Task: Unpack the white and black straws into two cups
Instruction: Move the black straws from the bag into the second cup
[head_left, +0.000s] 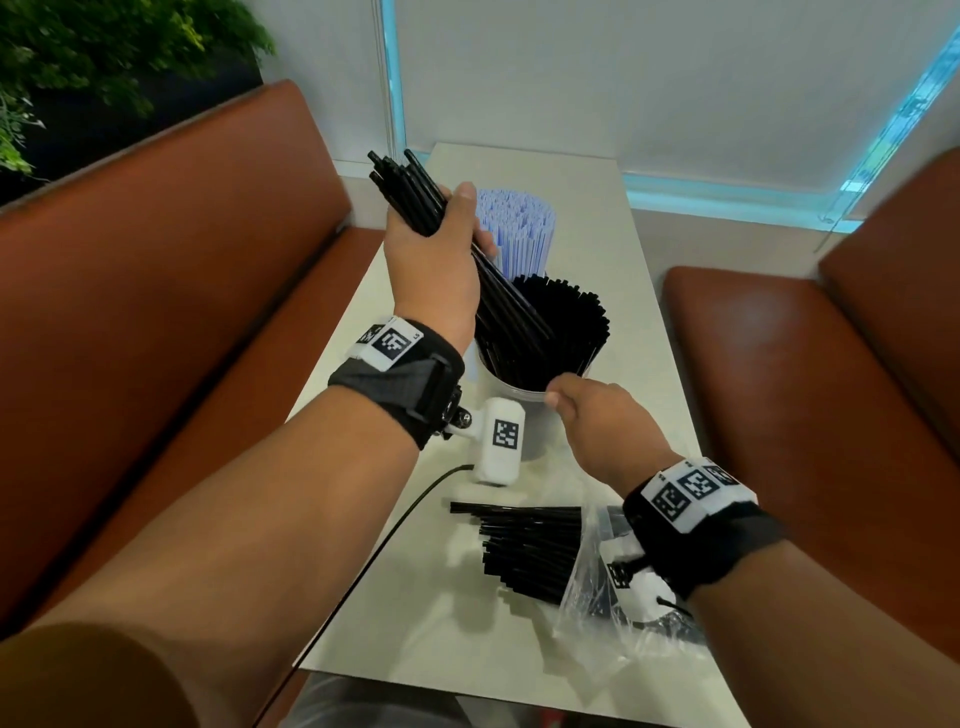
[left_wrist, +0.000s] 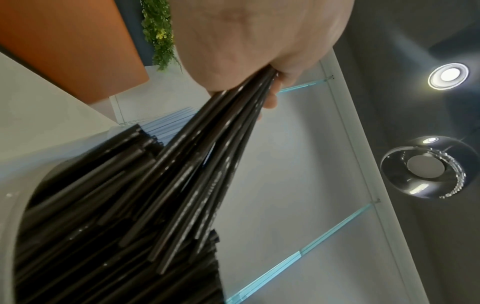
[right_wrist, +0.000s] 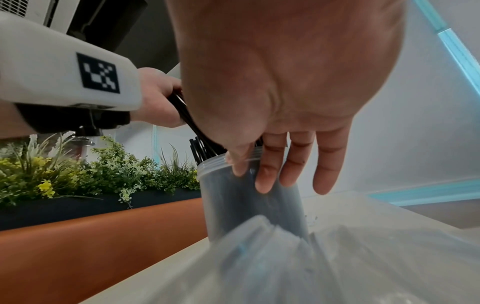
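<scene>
Lying nearest on the table (head_left: 415, 597), a clear bag (head_left: 597, 618) spills loose black straws (head_left: 530, 545). Beyond it the right hand (head_left: 597, 415) steadies the cup (right_wrist: 249, 205), thumb at the rim, straight fingers (right_wrist: 270, 170) on the wall. Above, the left hand (head_left: 436, 260) clenches a black bundle (head_left: 410, 192), lower ends inside that cup. Farthest stands the cup of white straws (head_left: 517, 228). Straws look light, stiff and slick; gripping mid-length probably stops them fanning out.
</scene>
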